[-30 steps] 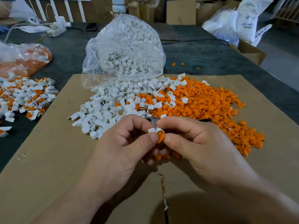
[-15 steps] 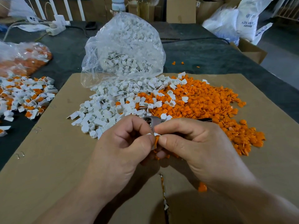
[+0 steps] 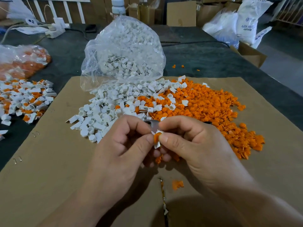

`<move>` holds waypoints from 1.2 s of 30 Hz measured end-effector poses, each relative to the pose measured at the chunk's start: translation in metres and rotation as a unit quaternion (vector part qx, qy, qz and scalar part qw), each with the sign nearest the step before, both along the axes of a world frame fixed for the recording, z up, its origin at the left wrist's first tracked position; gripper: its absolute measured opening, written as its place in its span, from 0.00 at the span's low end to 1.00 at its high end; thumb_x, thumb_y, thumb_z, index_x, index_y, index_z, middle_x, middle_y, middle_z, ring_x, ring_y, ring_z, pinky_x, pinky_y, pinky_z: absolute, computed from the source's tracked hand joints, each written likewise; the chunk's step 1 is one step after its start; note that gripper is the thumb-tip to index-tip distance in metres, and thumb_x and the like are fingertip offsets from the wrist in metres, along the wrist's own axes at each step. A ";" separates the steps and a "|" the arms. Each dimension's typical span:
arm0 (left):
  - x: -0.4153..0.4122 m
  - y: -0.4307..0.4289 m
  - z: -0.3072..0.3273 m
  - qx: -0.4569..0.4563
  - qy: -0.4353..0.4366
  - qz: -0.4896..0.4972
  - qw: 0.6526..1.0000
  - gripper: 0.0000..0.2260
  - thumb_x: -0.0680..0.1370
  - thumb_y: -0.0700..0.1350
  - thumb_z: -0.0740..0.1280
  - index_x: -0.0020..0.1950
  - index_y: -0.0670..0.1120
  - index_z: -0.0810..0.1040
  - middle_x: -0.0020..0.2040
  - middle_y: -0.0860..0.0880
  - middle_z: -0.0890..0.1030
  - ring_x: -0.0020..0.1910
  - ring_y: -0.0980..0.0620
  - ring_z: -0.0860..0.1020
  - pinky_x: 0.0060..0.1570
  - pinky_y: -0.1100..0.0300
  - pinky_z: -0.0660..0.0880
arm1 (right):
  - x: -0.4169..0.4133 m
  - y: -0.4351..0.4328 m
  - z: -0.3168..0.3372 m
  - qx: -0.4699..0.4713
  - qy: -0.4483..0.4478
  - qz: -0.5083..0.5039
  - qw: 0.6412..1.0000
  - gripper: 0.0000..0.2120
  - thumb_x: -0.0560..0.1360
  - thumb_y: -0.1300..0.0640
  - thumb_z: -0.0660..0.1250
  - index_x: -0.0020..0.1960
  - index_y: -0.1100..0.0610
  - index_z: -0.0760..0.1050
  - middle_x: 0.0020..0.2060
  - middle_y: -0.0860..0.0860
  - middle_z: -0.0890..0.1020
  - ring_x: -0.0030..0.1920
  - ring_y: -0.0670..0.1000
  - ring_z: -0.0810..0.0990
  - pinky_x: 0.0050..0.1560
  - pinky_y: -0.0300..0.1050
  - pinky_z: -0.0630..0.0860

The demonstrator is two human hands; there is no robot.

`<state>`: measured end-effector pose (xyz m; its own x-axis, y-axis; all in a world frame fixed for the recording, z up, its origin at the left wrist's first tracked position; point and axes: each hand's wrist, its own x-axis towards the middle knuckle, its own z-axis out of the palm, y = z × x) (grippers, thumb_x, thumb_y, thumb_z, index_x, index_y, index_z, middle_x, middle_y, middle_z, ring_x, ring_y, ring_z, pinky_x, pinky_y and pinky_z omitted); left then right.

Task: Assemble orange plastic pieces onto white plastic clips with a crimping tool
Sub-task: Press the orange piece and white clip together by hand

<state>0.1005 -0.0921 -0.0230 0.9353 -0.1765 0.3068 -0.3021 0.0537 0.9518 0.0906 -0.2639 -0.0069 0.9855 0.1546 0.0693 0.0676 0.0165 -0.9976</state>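
Observation:
My left hand (image 3: 124,149) and my right hand (image 3: 193,145) meet over the cardboard sheet (image 3: 49,169). Between their thumbs and forefingers they pinch a white clip with an orange piece (image 3: 156,138) set in it. A metal tool (image 3: 152,124) shows just behind the fingers, mostly hidden; which hand holds it I cannot tell. More orange bits peek out under my right fingers. Loose white clips (image 3: 101,115) lie in a heap ahead on the left, and orange pieces (image 3: 213,108) spread to the right.
A clear bag of white clips (image 3: 124,51) stands behind the heaps. Finished white-and-orange parts (image 3: 24,99) lie at the left, beside a bag of orange parts (image 3: 24,59). One orange piece (image 3: 177,184) lies near a slit in the cardboard. Boxes and sacks stand at the back.
The clip and orange piece have come more into view between my fingertips. An orange piece that dropped now lies on the cardboard under my right wrist.

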 end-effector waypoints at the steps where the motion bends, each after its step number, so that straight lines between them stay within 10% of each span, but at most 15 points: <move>1: -0.002 0.000 0.001 0.003 -0.011 -0.012 1.000 0.01 0.76 0.47 0.71 0.46 0.52 0.80 0.42 0.48 0.84 0.37 0.50 0.84 0.35 0.59 0.80 | 0.000 0.001 -0.001 0.003 0.000 -0.008 1.000 0.11 0.70 0.54 0.72 0.52 0.46 0.82 0.37 0.50 0.84 0.35 0.48 0.83 0.36 0.41 0.79; 36: -0.002 0.006 0.011 0.225 -0.061 0.047 0.971 0.03 0.75 0.53 0.66 0.43 0.57 0.77 0.35 0.60 0.79 0.36 0.62 0.77 0.33 0.75 0.69 | 0.003 -0.004 0.000 0.012 0.039 0.050 0.998 0.07 0.72 0.57 0.71 0.50 0.49 0.82 0.35 0.57 0.84 0.35 0.56 0.85 0.37 0.46 0.81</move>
